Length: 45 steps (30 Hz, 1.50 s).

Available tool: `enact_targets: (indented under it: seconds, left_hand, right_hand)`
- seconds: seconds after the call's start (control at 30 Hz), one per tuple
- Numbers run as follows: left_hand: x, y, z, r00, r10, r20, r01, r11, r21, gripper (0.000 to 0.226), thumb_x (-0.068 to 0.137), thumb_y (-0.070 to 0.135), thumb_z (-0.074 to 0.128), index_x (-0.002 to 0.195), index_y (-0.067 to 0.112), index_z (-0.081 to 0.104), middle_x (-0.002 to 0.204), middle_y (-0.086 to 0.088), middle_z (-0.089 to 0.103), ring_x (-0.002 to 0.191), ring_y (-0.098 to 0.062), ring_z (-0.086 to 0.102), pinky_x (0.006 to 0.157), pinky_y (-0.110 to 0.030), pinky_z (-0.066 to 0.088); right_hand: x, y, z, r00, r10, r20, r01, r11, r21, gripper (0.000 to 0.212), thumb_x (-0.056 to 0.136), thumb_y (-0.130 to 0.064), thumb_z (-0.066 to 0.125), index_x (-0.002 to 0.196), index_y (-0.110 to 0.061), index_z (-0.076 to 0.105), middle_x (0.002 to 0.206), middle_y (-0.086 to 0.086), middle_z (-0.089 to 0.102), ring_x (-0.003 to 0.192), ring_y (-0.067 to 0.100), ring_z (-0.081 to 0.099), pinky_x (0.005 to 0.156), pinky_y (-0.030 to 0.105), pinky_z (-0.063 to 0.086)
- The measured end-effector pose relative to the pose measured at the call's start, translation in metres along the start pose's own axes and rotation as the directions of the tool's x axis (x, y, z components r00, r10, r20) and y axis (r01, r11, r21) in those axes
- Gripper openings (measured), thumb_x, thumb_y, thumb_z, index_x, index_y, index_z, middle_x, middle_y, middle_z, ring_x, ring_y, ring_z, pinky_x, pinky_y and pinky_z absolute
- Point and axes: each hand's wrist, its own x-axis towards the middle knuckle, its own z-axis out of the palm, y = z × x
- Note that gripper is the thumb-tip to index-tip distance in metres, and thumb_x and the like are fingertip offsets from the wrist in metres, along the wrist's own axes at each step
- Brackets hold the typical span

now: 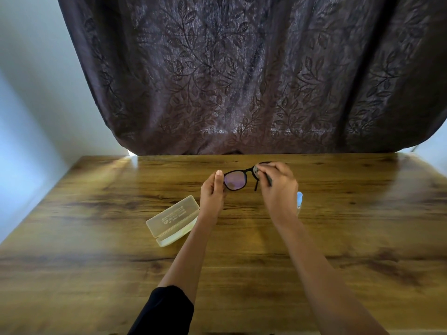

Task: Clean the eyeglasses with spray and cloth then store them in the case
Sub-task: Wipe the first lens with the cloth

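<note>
Both arms reach forward, the forearms converging toward the hands. The left hand (212, 193) is raised with its thumb side toward the camera. Its thumb (219, 174) stands upright and the fingers curl about one end of the glasses (235, 180). The left forearm is bare from the wrist to a black sleeve (169, 310), pushed up near the elbow. The right hand (278, 187) is turned knuckles uppermost, its fingers bent, pinching a cloth (257, 170) against the other lens. The right forearm is bare as far as it shows. The hands are level and near each other, not touching.
</note>
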Motion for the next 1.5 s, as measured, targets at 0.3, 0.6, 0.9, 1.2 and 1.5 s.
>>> enact_targets:
  seconds: [0.3, 0.6, 0.9, 1.2, 1.5]
  left_hand:
    - [0.001, 0.004, 0.002, 1.000, 0.000, -0.013, 0.000, 1.000, 0.031, 0.034, 0.100, 0.028, 0.035, 0.068, 0.017, 0.042, 0.063, -0.003, 0.040, 0.055, -0.016, 0.034, 0.047, -0.027, 0.028]
    - [-0.001, 0.006, 0.000, 1.000, 0.012, 0.003, -0.012, 0.999, 0.040, 0.034, 0.100, 0.026, 0.034, 0.067, 0.017, 0.039, 0.060, 0.001, 0.034, 0.050, -0.007, 0.029, 0.045, -0.022, 0.024]
    - [-0.003, 0.010, -0.001, 1.000, 0.013, 0.028, -0.014, 1.000, 0.028, 0.034, 0.101, 0.023, 0.033, 0.067, 0.017, 0.039, 0.059, 0.004, 0.035, 0.045, 0.001, 0.031, 0.042, -0.012, 0.026]
    - [-0.001, 0.007, 0.000, 1.000, 0.002, 0.012, -0.002, 0.999, 0.039, 0.035, 0.100, 0.026, 0.034, 0.067, 0.019, 0.040, 0.058, 0.003, 0.037, 0.050, -0.009, 0.033, 0.044, -0.026, 0.026]
    - [0.000, 0.005, -0.003, 0.999, -0.011, 0.034, 0.011, 1.000, 0.011, 0.032, 0.100, 0.027, 0.034, 0.070, 0.018, 0.041, 0.065, -0.006, 0.038, 0.059, -0.018, 0.034, 0.051, -0.026, 0.028]
  right_hand:
    - [-0.003, -0.005, -0.001, 0.999, 0.019, -0.039, -0.019, 1.000, 0.004, 0.015, 0.082, -0.002, 0.064, 0.094, -0.002, 0.070, 0.092, 0.011, 0.065, 0.080, 0.019, 0.062, 0.071, 0.019, 0.046]
    - [0.005, 0.010, -0.007, 0.987, 0.151, -0.061, -0.151, 0.989, 0.011, 0.016, 0.083, -0.002, 0.062, 0.096, -0.002, 0.070, 0.088, 0.012, 0.065, 0.075, 0.021, 0.062, 0.067, 0.025, 0.050]
    - [-0.001, 0.007, -0.007, 0.996, 0.092, -0.014, -0.092, 0.996, 0.001, 0.016, 0.083, -0.004, 0.063, 0.097, -0.003, 0.070, 0.091, 0.010, 0.066, 0.079, 0.019, 0.063, 0.070, 0.016, 0.044]
    - [-0.010, -0.012, 0.002, 1.000, -0.023, -0.020, 0.023, 0.999, 0.029, 0.015, 0.079, -0.001, 0.066, 0.093, -0.003, 0.071, 0.088, 0.007, 0.067, 0.079, 0.015, 0.060, 0.073, 0.007, 0.037]
    - [-0.004, -0.002, -0.004, 0.992, 0.119, -0.037, -0.118, 0.993, 0.026, 0.014, 0.080, 0.001, 0.064, 0.093, 0.000, 0.070, 0.089, 0.012, 0.066, 0.073, 0.012, 0.058, 0.069, 0.006, 0.038]
